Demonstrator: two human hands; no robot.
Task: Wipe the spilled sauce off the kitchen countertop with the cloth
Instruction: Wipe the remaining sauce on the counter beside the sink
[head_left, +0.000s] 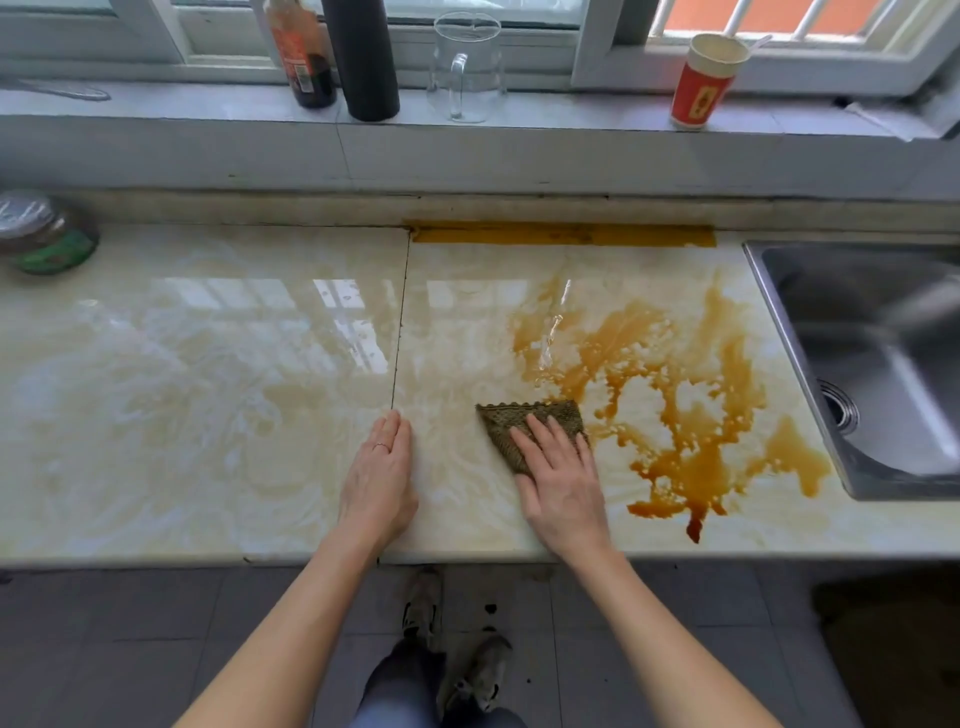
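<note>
- the right hand (563, 483) is laid flat on the cloth (524, 418) with fingers straight and slightly spread; its grip is open, and the cloth is pressed down rather than pinched.
- the left hand (382, 475) is rested palm down on the bare surface (208, 389) just beside the cloth; its grip is likewise open and nothing is held.
- the cloth, a folded olive-brown piece, is found near the front edge of the surface, with its right corner touching the left fringe of the sauce (675, 467).
- the sauce is spread in a broad amber-brown puddle between the cloth and the sink (883, 364), with a drip run toward the front edge; nearly all of it is judged to be unwiped.
- the step in hand is judged to be the start of the wipe, with the cloth set at the edge of the spill.
- next, a push rightward through the puddle is called for, under steady downward pressure and in overlapping passes; the lobe near the front edge should be gathered inward, so that nothing is driven onto the floor.
- a yellow strip (561, 235) is seen along the back joint; whether it is sauce cannot be told.
</note>
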